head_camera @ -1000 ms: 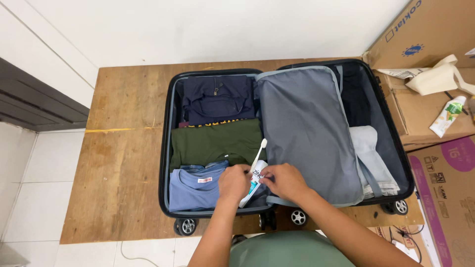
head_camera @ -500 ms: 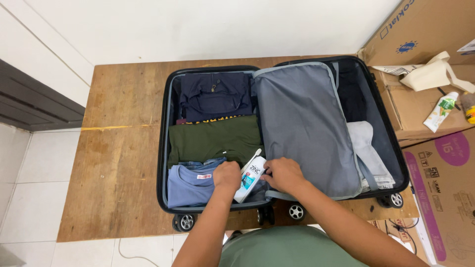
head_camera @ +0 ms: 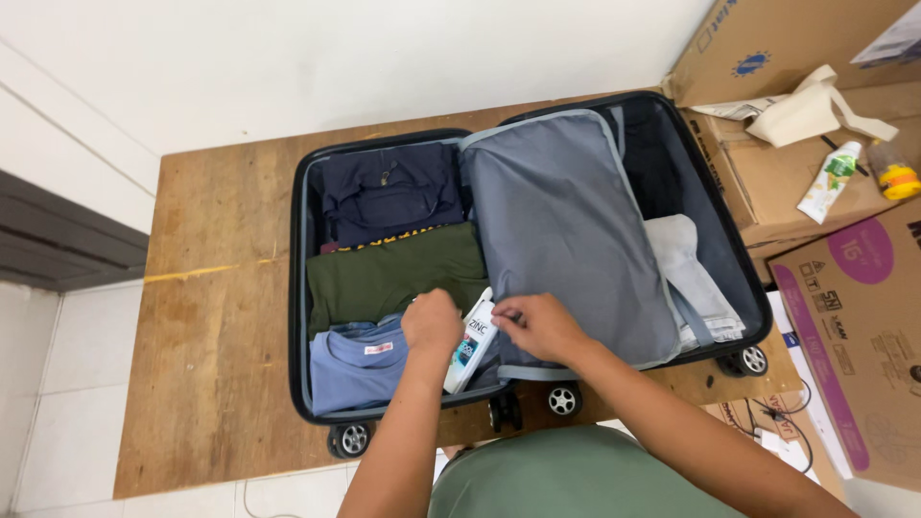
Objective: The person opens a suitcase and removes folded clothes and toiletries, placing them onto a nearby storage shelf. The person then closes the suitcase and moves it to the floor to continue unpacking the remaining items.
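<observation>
Head view: we count three folded shirts in one open suitcase (head_camera: 305, 288) — our left hand (head_camera: 432, 323) and right hand (head_camera: 542, 326) both pinch one white bottle (head_camera: 471, 341), blue-labelled, at the centre hinge.

Cardboard boxes (head_camera: 815, 182), white tube (head_camera: 831, 182), yellow-capped bottle (head_camera: 894, 170), wooden board (head_camera: 221, 317), tiled floor (head_camera: 58, 384)

my left hand (head_camera: 434, 324) and right hand (head_camera: 543, 326) both rest on a white bottle (head_camera: 470, 342), which stands tilted at the near middle of an open suitcase (head_camera: 299, 288). to its left lie a folded blue shirt (head_camera: 350, 364), a green shirt (head_camera: 384, 278) and a navy one (head_camera: 389, 197). my right hand touches the grey zip divider (head_camera: 561, 211). cardboard boxes (head_camera: 844, 317) sit to the right.
</observation>
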